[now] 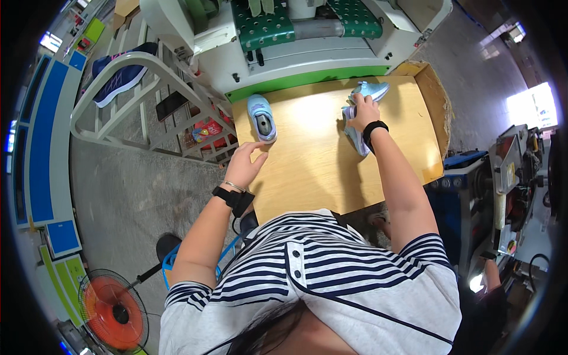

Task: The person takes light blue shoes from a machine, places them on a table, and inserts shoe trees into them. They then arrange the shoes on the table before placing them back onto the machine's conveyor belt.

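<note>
On the left of the wooden tabletop (307,160) a light blue shoe (260,112) stands with its toe away from me and a dark form showing in its opening. My left hand (244,164) is at its heel, thumb and fingers apart, fingertips close to or touching the heel. Over on the right, my right hand (364,115) grips a second light blue shoe (357,141), partly covered by the fingers. Just beyond that hand lies another light blue shoe (374,90), its toe to the right.
Behind the tabletop stands a pale machine (307,59) with green perforated covers. A metal rack (151,127) on the left carries a dark blue shoe (121,74) and a black phone-like slab (171,106). Cardboard (435,100) edges the right side. An orange fan (115,310) stands lower left.
</note>
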`<state>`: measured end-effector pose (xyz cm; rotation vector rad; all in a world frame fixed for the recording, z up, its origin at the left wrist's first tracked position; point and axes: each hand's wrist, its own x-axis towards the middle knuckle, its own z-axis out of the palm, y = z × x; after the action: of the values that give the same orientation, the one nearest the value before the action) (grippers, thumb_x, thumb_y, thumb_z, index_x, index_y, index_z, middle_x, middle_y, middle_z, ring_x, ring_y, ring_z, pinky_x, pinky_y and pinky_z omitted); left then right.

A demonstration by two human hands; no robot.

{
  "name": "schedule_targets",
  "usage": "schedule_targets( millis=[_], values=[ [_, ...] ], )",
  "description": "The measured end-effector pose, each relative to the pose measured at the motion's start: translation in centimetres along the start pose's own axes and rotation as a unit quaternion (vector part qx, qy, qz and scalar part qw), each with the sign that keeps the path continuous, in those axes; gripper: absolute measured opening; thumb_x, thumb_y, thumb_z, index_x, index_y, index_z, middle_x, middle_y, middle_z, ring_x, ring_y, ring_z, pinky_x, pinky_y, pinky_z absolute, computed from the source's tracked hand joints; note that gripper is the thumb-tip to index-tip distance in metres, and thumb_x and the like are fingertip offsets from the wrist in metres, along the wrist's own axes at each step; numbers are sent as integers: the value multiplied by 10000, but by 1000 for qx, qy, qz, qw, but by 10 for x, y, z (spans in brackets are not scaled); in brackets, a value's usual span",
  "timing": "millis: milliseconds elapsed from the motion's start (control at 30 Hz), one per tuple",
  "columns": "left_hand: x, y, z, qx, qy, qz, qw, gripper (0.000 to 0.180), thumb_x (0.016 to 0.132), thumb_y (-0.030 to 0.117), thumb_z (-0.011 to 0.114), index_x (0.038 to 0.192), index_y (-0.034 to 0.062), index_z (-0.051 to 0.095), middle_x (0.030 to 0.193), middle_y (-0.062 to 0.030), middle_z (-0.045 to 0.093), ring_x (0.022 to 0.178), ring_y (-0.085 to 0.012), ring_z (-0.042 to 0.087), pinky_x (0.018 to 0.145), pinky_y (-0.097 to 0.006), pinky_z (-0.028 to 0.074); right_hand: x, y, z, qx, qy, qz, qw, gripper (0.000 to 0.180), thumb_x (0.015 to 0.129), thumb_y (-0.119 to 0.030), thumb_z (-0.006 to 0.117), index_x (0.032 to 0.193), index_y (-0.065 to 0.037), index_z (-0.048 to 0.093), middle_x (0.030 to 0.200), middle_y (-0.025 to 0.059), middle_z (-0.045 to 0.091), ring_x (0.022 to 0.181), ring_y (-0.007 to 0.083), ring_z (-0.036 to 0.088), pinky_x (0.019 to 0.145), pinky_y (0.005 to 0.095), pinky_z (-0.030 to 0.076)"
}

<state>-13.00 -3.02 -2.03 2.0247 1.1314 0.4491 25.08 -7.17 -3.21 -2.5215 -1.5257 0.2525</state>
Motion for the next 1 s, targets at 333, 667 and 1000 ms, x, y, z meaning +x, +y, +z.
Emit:
schedule_targets(
  millis=[333, 667, 1000],
  values=[
    [23, -14, 17, 112, 64, -16, 992, 629, 855, 251, 700, 1405, 74, 451, 1473, -232, 375, 1340, -418, 381, 1097, -476, 341, -52, -62, 16, 312, 246, -62, 916, 824, 733, -202, 811, 1417, -10, 393, 1242, 224, 392, 1140, 382, 444, 1031, 452, 380],
    [78, -22, 72, 222, 76, -11, 972, 747, 881, 199, 659, 1525, 138, 285, 1604, -186, 96, 1454, -414, 189, 1114, -522, 296, 3, -35, 46, 155, 175, -65, 970, 491, 867, -263, 683, 1260, -2, 547, 1342, 237, 482, 1227, 408, 448, 1053, 494, 347],
    [74, -26, 67, 176, 38, -4, 984, 782, 877, 145, 609, 1548, 113, 208, 1594, -221, 54, 1458, -433, 164, 1158, -478, 269, 65, 35, 28, 45, 94, 223, 969, 1306, 598, -571, 855, 1553, -63, 122, 1585, 204, 186, 1498, 313, 132, 1121, 610, 265]
  ],
)
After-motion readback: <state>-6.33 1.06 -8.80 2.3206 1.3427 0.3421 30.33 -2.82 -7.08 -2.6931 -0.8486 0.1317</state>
